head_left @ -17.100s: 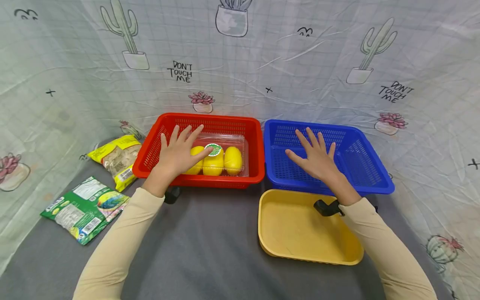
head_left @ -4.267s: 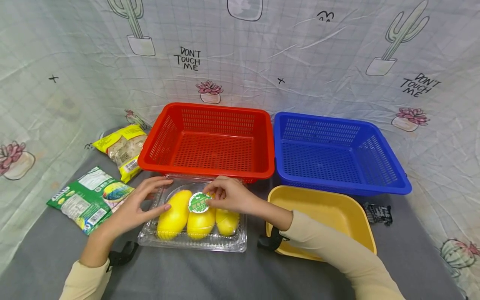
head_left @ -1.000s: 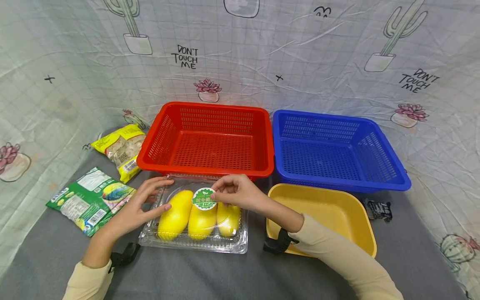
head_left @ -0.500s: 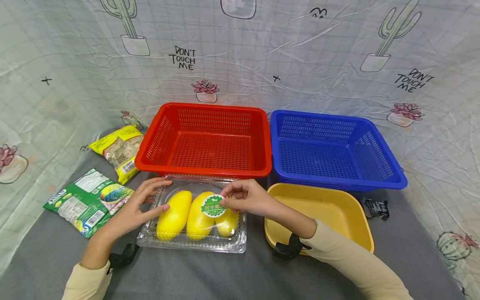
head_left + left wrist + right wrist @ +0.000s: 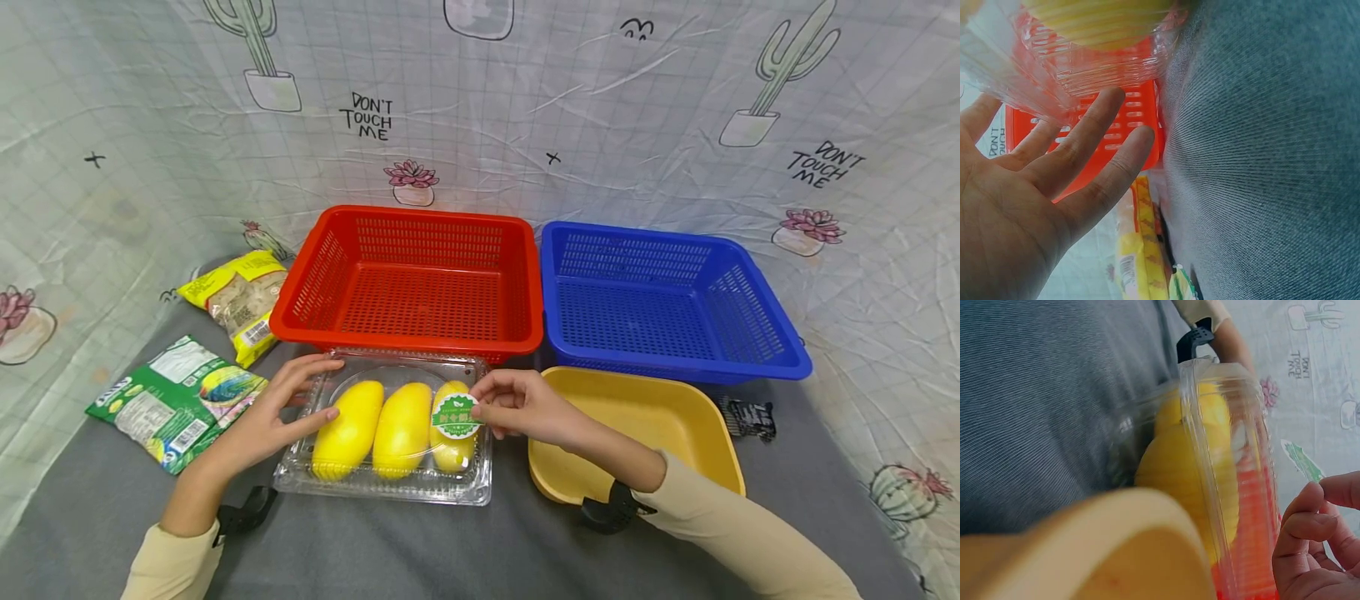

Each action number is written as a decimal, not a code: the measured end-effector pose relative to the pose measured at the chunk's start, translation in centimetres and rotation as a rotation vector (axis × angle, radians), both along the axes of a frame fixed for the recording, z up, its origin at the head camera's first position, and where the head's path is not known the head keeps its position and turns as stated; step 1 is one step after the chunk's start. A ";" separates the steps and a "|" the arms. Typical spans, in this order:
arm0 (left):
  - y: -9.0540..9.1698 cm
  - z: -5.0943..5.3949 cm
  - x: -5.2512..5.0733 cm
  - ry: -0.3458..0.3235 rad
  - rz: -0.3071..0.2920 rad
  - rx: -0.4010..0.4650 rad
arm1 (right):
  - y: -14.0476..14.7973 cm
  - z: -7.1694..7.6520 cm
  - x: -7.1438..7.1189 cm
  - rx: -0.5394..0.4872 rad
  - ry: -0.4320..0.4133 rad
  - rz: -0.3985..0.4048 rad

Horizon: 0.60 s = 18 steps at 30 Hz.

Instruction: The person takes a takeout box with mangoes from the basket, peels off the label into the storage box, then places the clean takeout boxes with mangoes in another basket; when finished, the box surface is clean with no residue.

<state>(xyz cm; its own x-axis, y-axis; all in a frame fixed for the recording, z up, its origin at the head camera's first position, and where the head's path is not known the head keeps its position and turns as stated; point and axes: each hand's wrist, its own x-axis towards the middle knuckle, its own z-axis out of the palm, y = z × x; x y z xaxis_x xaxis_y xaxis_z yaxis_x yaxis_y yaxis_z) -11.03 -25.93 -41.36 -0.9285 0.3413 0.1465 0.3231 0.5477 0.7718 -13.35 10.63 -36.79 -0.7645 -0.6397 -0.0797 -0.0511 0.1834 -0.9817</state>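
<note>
A clear plastic box with three yellow mangoes lies in front of the red basket. My left hand rests at the box's left side, fingers spread along its edge; in the left wrist view that hand has its fingers against the plastic. My right hand pinches a round green and white sticker by its right edge, over the rightmost mango. The right wrist view shows the right hand with thumb and fingertip on the sticker, which stands off the lid.
Behind the box stand a red basket and, to its right, a blue basket. A yellow tray is at the right, with a small black packet beside it. Yellow and green bags lie at the left.
My right hand has moved to the right with the sticker, from above the middle mango to above the rightmost one. The left hand and the box have stayed in place.
</note>
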 end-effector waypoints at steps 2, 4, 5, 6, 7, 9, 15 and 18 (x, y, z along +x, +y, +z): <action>0.0 0.0 0.0 -0.003 -0.003 0.004 | 0.6 -0.1 0.0 0.013 0.001 -0.001; 0.0 0.0 0.0 -0.003 -0.005 0.006 | 1.2 -0.1 0.0 0.021 0.002 -0.002; 0.0 0.0 0.0 -0.002 -0.005 0.006 | 1.5 -0.1 0.0 0.024 0.003 -0.001; 0.0 0.0 0.0 0.001 -0.004 0.006 | 1.7 -0.1 0.0 0.027 0.006 0.000; 0.0 -0.1 0.0 0.002 -0.004 0.006 | 2.0 -0.1 0.0 0.031 0.006 -0.002; 0.0 -0.1 0.0 0.006 -0.004 0.007 | 2.6 -0.1 0.0 0.038 0.013 -0.003; 0.0 0.0 0.0 0.007 -0.006 0.008 | 4.2 0.0 0.0 0.072 0.013 -0.015; 0.1 0.0 0.0 0.006 -0.007 0.007 | 5.0 0.0 0.0 0.084 0.005 -0.030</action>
